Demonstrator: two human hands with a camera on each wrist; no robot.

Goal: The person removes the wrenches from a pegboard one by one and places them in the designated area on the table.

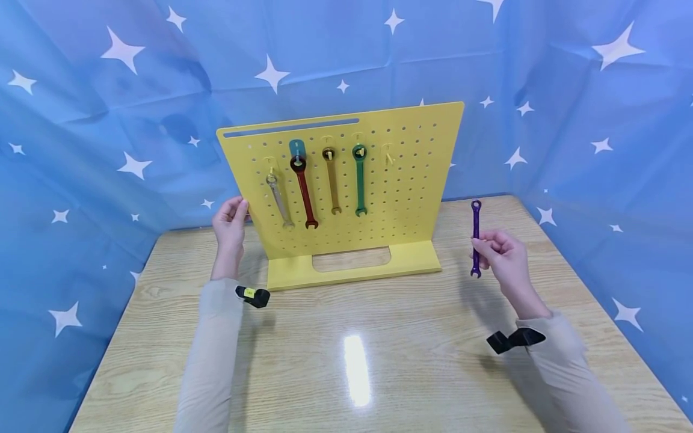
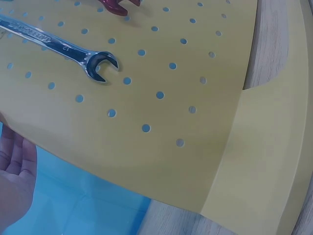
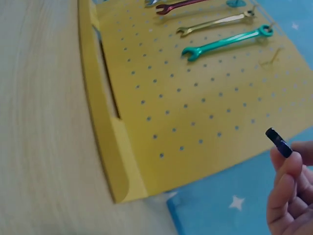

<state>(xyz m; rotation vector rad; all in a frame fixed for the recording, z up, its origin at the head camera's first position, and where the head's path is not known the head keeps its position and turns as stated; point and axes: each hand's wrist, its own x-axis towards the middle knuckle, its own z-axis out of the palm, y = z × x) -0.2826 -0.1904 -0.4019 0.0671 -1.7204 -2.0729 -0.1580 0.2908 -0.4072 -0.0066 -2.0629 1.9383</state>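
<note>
A purple combination wrench (image 1: 476,228) is pinched upright between thumb and fingers of my right hand (image 1: 506,258), off to the right of the yellow pegboard (image 1: 403,198). In the right wrist view only the dark end of that wrench (image 3: 279,143) shows beyond the fingertips. My left hand (image 1: 230,225) grips the pegboard's left edge; part of its fingers is hidden behind the board. On the board's hooks hang a silver wrench (image 1: 278,201), a red wrench (image 1: 305,195), a gold wrench (image 1: 332,186) and a green wrench (image 1: 360,183). Right of the green one, a bare yellow hook (image 1: 389,157) sticks out.
The pegboard stands on a yellow base (image 1: 292,273) with a cut-out, on a wood-grain table (image 1: 303,349). A blue tag (image 1: 296,146) sits above the red wrench. Blue cloth with white stars (image 1: 335,54) surrounds the table's back and sides.
</note>
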